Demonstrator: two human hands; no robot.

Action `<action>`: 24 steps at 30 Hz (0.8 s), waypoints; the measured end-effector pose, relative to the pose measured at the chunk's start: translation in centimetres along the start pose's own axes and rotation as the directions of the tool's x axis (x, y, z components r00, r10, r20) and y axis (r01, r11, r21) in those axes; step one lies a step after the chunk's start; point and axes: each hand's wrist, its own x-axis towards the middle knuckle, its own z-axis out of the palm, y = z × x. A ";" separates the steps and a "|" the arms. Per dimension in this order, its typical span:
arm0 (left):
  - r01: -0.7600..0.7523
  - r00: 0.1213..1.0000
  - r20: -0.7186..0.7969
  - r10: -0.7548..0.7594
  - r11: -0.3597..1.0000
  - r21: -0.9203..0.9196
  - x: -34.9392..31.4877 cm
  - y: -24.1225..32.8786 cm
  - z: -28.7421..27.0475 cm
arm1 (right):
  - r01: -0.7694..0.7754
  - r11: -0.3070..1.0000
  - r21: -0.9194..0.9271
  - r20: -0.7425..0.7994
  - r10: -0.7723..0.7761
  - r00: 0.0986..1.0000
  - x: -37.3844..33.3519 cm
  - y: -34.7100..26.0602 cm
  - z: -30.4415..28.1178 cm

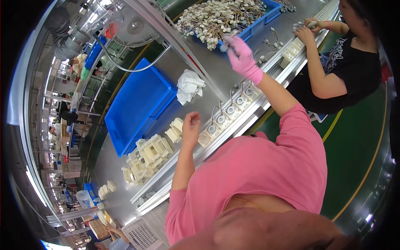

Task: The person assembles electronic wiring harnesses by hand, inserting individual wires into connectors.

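Note:
My right hand point(243, 60), in a pink glove, reaches to the near edge of a pile of wired white connectors point(216, 21). Its fingers are closed on a small grey part point(224, 46), partly hidden by the glove. My left hand point(191, 128) is bare and raised beside some cream plastic housings point(175, 130). Its fingers are loosely bent, with nothing visible in them. Between my hands, along the rail, runs a row of cream housings point(225, 121) with round grey wired parts set in them. The nearest housing point(204, 139) shows no round part.
A blue tray point(137, 106) and a crumpled white cloth point(189, 86) lie beyond my left hand. More cream housings point(150, 156) are heaped at left. A metal post point(179, 41) and a fan point(135, 27) stand behind. A co-worker point(333, 71) handles parts at right along the metal rail point(283, 77).

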 end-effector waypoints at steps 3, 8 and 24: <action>-0.115 0.988 -0.087 0.124 0.987 0.110 0.0 2.4 0.7 | -0.083 0.973 0.215 0.203 0.039 0.978 -2.0 -4.7 2.5; -0.344 0.935 -0.115 0.337 0.937 -0.054 1.5 2.3 1.3 | -0.349 0.850 0.394 0.638 0.020 0.770 -5.0 -11.3 5.8; 0.244 0.959 0.174 -0.223 0.339 -0.908 -0.1 0.3 0.4 | -0.085 0.988 0.132 0.646 -0.021 0.763 -11.9 -12.5 8.5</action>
